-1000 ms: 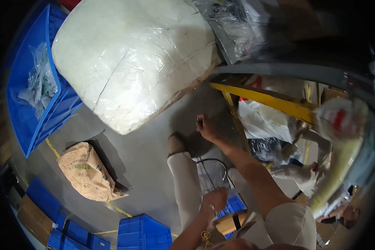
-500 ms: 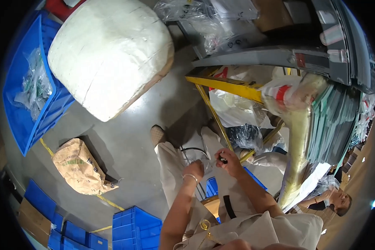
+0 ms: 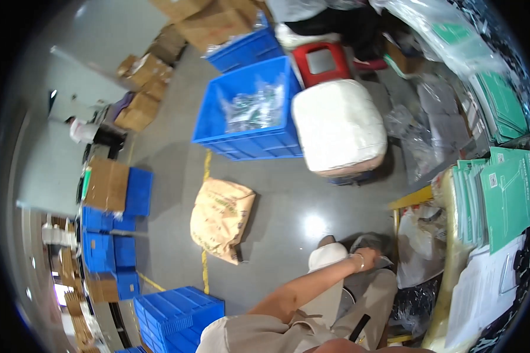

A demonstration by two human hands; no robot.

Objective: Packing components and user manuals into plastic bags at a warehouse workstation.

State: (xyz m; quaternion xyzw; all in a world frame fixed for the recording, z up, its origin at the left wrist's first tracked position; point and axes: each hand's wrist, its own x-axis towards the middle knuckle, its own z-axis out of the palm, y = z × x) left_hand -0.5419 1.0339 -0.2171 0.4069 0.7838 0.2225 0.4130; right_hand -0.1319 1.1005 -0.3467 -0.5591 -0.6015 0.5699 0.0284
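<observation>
My left hand (image 3: 366, 259), with a bracelet at the wrist, is out over my knees. Its fingers are closed on a clear plastic bag (image 3: 369, 240), which shows beyond the knuckles and beside the fingers. What the bag contains, if anything, cannot be made out. My right hand is out of view. Beyond my left hand stands a square seat wrapped in white (image 3: 339, 125). To the right of the hand, white plastic sacking (image 3: 419, 250) hangs by a yellow frame (image 3: 411, 198).
A blue bin (image 3: 247, 150) with bagged parts stands ahead, beside a red stool (image 3: 320, 63). A brown paper sack (image 3: 221, 217) lies on the floor at left. Blue crates (image 3: 179, 317) stand near left. Green printed sheets (image 3: 508, 197) and white papers (image 3: 483, 294) are at right.
The view has swung left, bringing more floor and a distant person into sight. My left hand now shows clear plastic in it. My right hand, earlier closed round a small black thing, has left view.
</observation>
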